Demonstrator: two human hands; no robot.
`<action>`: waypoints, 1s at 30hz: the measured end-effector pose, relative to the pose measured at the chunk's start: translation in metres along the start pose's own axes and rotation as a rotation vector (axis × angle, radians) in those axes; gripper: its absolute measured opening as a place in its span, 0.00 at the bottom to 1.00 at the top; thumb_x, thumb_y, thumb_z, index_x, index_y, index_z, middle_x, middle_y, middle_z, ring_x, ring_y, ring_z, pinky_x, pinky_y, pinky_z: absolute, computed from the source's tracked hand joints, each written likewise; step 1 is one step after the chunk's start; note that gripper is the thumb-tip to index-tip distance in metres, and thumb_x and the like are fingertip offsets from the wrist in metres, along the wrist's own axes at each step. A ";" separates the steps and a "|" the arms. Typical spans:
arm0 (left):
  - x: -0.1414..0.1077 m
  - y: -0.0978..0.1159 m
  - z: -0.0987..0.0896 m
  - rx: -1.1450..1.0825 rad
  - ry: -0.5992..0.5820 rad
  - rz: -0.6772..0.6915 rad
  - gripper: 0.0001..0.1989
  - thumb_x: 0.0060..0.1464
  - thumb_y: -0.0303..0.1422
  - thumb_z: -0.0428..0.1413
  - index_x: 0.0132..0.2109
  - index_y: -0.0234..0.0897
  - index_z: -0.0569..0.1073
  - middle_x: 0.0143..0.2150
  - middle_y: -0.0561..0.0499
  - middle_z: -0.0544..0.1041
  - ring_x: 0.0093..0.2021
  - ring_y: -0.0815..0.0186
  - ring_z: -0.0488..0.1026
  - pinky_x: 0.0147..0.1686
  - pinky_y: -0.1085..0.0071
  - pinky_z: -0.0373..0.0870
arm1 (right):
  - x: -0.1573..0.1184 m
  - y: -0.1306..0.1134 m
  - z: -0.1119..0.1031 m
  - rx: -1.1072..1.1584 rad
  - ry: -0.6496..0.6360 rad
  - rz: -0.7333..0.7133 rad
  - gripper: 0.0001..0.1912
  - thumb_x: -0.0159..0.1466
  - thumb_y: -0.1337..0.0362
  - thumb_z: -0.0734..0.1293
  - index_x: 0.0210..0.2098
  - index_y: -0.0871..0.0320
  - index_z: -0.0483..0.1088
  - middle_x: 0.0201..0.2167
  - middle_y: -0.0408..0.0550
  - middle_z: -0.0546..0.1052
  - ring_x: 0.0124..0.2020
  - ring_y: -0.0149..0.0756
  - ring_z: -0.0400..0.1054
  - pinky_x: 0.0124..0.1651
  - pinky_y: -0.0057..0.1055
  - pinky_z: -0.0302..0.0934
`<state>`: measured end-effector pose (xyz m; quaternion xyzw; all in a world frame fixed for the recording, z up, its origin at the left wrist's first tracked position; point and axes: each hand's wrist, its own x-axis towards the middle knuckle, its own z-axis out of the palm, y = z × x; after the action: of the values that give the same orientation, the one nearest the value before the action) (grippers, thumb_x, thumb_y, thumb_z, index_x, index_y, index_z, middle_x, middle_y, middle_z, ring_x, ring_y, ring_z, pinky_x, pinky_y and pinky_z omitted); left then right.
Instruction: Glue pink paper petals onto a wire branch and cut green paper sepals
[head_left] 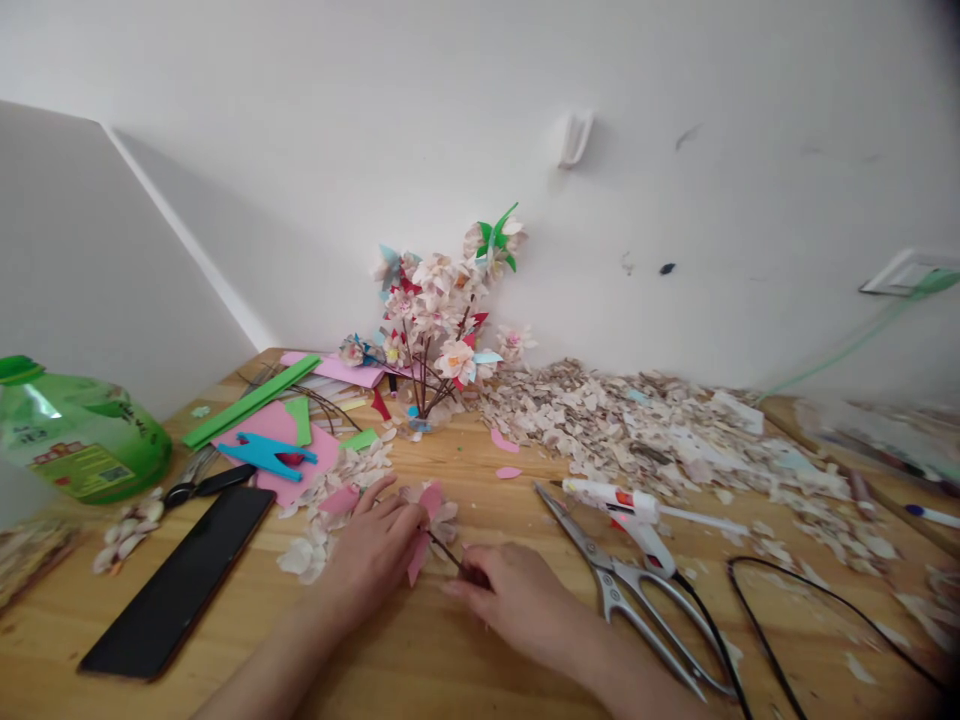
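My right hand (506,595) is closed on a thin dark stem (448,550), low over the front middle of the wooden table. At the stem's far end is a flower of pale petals (444,515) with pink pieces (417,562) around it. My left hand (381,535) lies against the flower's left side, its fingers bent and partly apart; whether they grip a petal is hidden. White petals (304,555) and a pink piece (340,499) lie just left of my left hand.
Silver scissors (604,570) and a white glue gun (637,510) with a black cable lie right. A flower arrangement (439,320) stands by the wall, beside heaped pale flakes (600,420). Left are a black phone (180,590), blue clip (266,457) and green bottle (82,430).
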<state>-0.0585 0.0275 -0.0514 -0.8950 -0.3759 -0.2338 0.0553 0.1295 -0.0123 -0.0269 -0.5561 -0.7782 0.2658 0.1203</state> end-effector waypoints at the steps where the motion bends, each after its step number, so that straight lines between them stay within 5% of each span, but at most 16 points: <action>1: 0.000 0.001 -0.001 0.008 0.007 0.006 0.09 0.50 0.21 0.48 0.35 0.40 0.65 0.29 0.53 0.76 0.31 0.67 0.73 0.53 0.52 0.56 | -0.002 -0.001 0.002 -0.034 0.017 -0.001 0.09 0.58 0.62 0.63 0.25 0.55 0.73 0.22 0.46 0.78 0.24 0.37 0.70 0.23 0.27 0.50; 12: 0.008 0.006 -0.017 0.097 0.241 0.071 0.14 0.51 0.20 0.48 0.44 0.40 0.63 0.34 0.52 0.79 0.31 0.68 0.74 0.50 0.56 0.60 | -0.009 -0.010 -0.006 -0.372 0.229 -0.007 0.13 0.60 0.72 0.59 0.29 0.55 0.73 0.25 0.48 0.79 0.25 0.38 0.72 0.24 0.28 0.53; 20: 0.009 0.011 -0.029 0.178 0.140 0.103 0.15 0.52 0.19 0.45 0.44 0.40 0.66 0.32 0.52 0.76 0.35 0.67 0.73 0.55 0.55 0.54 | -0.017 -0.018 -0.016 -0.502 0.218 -0.071 0.09 0.54 0.76 0.64 0.31 0.57 0.71 0.27 0.48 0.78 0.29 0.39 0.72 0.26 0.29 0.54; 30: 0.010 0.017 -0.032 0.200 0.231 0.098 0.15 0.52 0.20 0.46 0.44 0.40 0.67 0.31 0.52 0.77 0.34 0.67 0.73 0.55 0.55 0.55 | -0.021 -0.019 -0.018 -0.504 0.344 -0.125 0.07 0.53 0.76 0.66 0.29 0.58 0.70 0.25 0.47 0.77 0.28 0.38 0.71 0.25 0.30 0.53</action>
<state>-0.0526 0.0131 -0.0170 -0.8694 -0.3443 -0.2934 0.1985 0.1306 -0.0317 0.0005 -0.5565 -0.8204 -0.0415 0.1246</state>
